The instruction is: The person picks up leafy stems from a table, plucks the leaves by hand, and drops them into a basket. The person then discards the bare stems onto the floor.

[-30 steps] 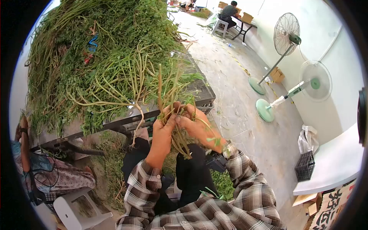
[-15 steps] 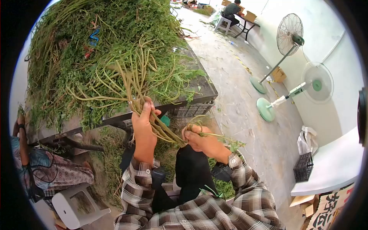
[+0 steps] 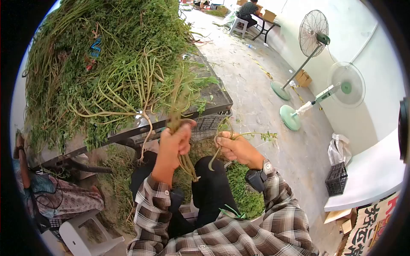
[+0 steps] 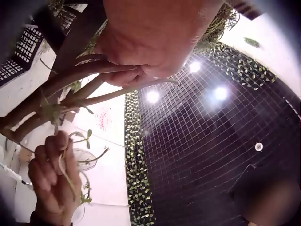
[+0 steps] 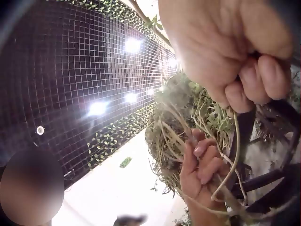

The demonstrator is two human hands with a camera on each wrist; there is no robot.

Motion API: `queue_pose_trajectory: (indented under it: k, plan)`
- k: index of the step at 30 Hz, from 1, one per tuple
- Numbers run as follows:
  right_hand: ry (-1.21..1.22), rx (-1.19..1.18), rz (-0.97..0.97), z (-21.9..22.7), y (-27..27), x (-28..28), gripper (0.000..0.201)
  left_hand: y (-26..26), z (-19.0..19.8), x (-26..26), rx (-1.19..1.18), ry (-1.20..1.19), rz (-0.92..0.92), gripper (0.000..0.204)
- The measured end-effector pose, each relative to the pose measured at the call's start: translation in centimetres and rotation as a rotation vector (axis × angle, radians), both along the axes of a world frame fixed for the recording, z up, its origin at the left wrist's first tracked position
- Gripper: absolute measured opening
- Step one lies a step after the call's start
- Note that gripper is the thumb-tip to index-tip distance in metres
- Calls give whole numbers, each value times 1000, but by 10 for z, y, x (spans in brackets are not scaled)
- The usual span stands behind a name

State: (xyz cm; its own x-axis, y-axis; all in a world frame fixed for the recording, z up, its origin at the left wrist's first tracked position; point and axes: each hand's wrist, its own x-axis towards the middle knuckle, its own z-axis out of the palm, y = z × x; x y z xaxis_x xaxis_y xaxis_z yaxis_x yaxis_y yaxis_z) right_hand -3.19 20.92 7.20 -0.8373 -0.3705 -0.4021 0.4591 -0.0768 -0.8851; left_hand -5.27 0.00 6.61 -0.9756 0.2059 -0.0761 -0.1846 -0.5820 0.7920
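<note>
My left hand grips a bundle of thick green stems just off the table's near edge. The cut ends slant down over my knee, and the tops blur above the fist. In the left wrist view those stems run out from the curled fingers. Off to the right, apart from the bundle, my right hand pinches a few thin, curved sprigs with small leaves. One thin stem dangles beneath the right fingers in the right wrist view. A large heap of leafy stems covers the table.
A pale forked stem hangs over the table edge. Below lie a black crate and loose greens. At left are a seated person and a white stool. Two standing fans line the wall at right.
The hands were together on the stems, then parted. The right hand has moved right with the thin sprigs. The left hand's bundle has swung from leaning left to more upright.
</note>
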Motion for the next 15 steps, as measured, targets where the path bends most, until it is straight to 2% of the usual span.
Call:
queue_pose_trajectory:
  k: [2, 4, 5, 6, 10, 13, 15]
  plan:
    - [3, -6, 36, 6, -5, -2, 15, 10, -3, 5, -86, -34, -191, 20]
    - [4, -12, 75, 9, -10, -4, 12, 17, -12, 7, -91, -32, -254, 20]
    - [-2, 7, 162, 9, -13, -6, 7, 19, -14, 7, -99, -33, -317, 23]
    - [-9, 26, 249, 10, -17, -6, 6, 21, -11, 9, -145, -34, -309, 24]
    - [-1, 36, 221, 23, -29, -3, 14, 17, -11, 7, -178, 30, -338, 25]
    - [13, 144, 325, 10, -24, -15, 20, 19, -2, 11, -207, 62, -334, 23]
    - [1669, 553, 551, -17, -17, -29, 30, 21, -1, 13, -142, 76, -332, 22]
